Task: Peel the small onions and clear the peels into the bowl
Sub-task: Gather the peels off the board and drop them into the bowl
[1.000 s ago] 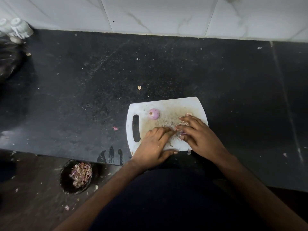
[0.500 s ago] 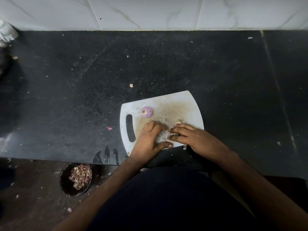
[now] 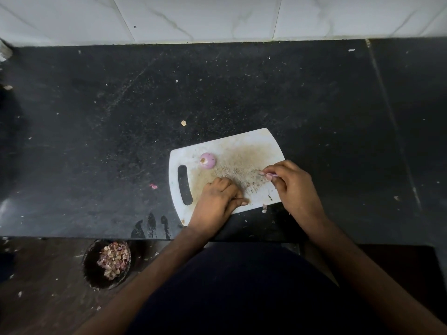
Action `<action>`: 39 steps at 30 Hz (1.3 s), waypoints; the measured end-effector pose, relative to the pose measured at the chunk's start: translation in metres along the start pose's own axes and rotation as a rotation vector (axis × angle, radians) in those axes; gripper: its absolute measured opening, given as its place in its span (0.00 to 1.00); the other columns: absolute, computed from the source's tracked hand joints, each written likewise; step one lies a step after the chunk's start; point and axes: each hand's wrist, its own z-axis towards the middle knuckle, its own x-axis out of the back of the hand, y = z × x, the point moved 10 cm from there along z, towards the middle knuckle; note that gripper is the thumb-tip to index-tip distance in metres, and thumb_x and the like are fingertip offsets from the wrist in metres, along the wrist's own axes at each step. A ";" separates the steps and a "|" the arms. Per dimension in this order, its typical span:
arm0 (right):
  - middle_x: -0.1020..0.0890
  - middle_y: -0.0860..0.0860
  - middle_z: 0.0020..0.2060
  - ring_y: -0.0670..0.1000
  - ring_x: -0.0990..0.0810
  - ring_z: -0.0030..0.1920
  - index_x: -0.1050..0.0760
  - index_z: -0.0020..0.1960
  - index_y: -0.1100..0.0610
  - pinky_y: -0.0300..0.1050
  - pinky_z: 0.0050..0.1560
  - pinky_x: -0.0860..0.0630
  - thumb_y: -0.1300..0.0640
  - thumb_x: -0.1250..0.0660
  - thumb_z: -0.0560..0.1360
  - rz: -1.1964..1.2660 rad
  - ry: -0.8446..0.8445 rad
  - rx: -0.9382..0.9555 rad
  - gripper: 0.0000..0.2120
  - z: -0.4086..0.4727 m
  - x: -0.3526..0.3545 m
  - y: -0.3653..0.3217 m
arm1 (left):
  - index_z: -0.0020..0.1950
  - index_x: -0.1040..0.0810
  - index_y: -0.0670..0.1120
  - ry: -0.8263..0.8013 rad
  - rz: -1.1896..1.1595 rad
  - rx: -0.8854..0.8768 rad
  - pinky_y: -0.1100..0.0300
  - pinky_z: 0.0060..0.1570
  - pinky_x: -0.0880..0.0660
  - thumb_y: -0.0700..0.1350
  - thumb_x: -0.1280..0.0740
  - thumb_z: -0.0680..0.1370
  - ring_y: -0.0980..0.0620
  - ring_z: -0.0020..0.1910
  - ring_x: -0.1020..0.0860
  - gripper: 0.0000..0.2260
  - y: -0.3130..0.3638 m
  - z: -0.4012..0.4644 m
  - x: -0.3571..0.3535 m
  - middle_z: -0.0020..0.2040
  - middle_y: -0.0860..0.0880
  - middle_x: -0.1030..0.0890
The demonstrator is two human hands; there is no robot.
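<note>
Down at the far left, below the desk's (image 3: 96, 141) near edge, the bowl (image 3: 90, 269) already holds a heap of peels (image 3: 113, 259); it lies well to the left of and nearer the body than either set of fingers. A pink scrap (image 3: 153, 186) lies on the desk between the bowl's side and the cutting board (image 3: 244, 141), left of the left hand. On the board, one peeled onion (image 3: 207, 160) sits just beyond and slightly left of the left hand (image 3: 215, 204), apart from it. That hand rests on the board's near part with fingers curled together, cupped palm-down; whether it covers gathered peels cannot be told. Right of it, across a bare stained patch of board, the right hand (image 3: 294, 187) has its fingers (image 3: 267, 170) pinched on a thin pink sliver of peel (image 3: 272, 175), the tips pointing left toward the left hand. A loose scrap (image 3: 264, 208) lies at the board's near edge between the two hands, nearer the right.

The bowl is on the left hand's side, so whatever is collected probably has to travel leftward and off the desk edge; the left hand looks better placed to carry it.
</note>
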 end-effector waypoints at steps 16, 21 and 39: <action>0.23 0.47 0.64 0.48 0.27 0.66 0.23 0.67 0.53 0.49 0.55 0.19 0.56 0.34 0.80 -0.347 -0.252 0.277 0.16 -0.023 -0.033 -0.014 | 0.54 0.14 0.43 -0.017 0.085 -0.389 0.51 0.43 0.24 0.43 0.28 0.80 0.45 0.47 0.21 0.06 0.044 -0.010 -0.015 0.50 0.45 0.19; 0.23 0.49 0.68 0.50 0.29 0.69 0.25 0.69 0.53 0.47 0.59 0.23 0.52 0.37 0.80 -0.390 -0.372 0.426 0.18 -0.041 -0.042 -0.019 | 0.56 0.16 0.41 -0.035 0.110 -0.433 0.51 0.48 0.21 0.39 0.27 0.78 0.44 0.51 0.19 0.08 0.043 -0.022 -0.010 0.53 0.43 0.17; 0.22 0.54 0.65 0.56 0.25 0.65 0.26 0.69 0.56 0.53 0.62 0.22 0.59 0.34 0.79 -0.522 -0.259 0.572 0.18 -0.097 -0.044 -0.005 | 0.62 0.18 0.40 -0.106 0.113 -0.401 0.54 0.53 0.23 0.38 0.28 0.78 0.44 0.54 0.21 0.12 0.052 -0.050 -0.024 0.56 0.42 0.18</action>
